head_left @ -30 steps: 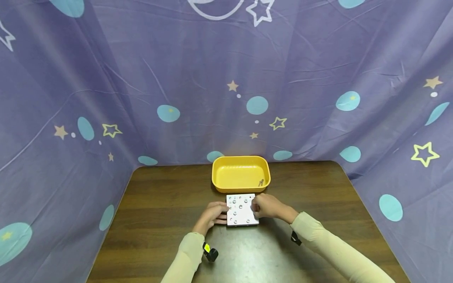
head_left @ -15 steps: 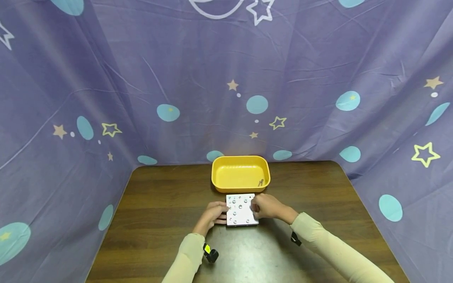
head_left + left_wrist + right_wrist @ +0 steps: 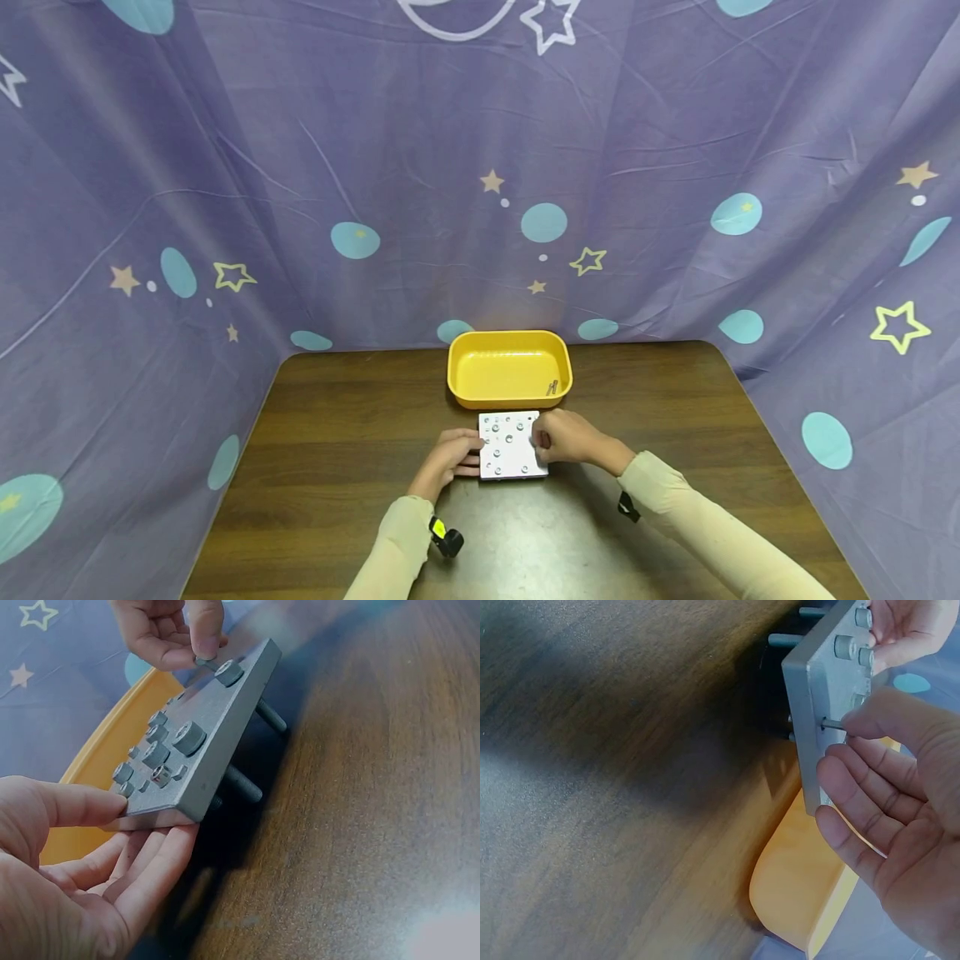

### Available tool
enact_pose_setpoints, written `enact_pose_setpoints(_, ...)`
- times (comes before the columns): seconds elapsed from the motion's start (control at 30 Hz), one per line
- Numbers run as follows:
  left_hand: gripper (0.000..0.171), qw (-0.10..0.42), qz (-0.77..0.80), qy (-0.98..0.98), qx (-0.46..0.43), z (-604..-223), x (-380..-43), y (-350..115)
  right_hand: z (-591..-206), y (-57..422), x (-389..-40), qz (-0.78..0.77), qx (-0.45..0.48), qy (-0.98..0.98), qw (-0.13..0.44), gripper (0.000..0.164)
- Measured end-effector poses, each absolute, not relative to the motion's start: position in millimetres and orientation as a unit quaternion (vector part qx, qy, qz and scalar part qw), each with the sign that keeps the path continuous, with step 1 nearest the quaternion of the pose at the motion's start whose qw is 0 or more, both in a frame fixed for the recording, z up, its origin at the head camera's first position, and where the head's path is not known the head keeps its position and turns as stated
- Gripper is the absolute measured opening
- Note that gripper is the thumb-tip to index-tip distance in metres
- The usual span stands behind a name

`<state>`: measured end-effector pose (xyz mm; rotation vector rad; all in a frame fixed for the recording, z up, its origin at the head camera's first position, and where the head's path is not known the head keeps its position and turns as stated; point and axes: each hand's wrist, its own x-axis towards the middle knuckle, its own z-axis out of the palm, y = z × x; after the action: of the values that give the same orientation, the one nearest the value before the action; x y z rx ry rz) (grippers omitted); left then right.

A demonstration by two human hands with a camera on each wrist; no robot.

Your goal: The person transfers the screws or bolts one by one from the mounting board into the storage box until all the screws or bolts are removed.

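A square silver metal plate (image 3: 516,460) is raised off the table, with several socket-head bolts standing in it. Bolt shanks (image 3: 244,785) stick out below its underside in the left wrist view. My left hand (image 3: 447,454) grips the plate's left edge, thumb on the top face and fingers underneath. At the right side of the plate my right hand (image 3: 570,437) pinches a small thin screw (image 3: 835,725) between thumb and forefinger. The screw's lower end is at a hole in the plate, and its head is hidden by the fingertips.
Just behind the plate stands a yellow tray (image 3: 510,402) with a few small screws (image 3: 552,387) in its right front corner. The brown wooden table (image 3: 352,417) lies beneath everything. A purple patterned curtain (image 3: 420,283) encloses the back and both sides.
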<state>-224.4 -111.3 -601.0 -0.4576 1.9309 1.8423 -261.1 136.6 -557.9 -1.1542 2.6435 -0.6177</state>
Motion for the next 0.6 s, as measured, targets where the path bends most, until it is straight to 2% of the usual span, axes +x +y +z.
enact_pose_setpoints(0.6,0.044,0.232,0.680,0.677,-0.159,-604.2,-224.0,-117.3,-549.6,136.9,-263.8,-0.209,-0.384,0.895,0.095,0.017)
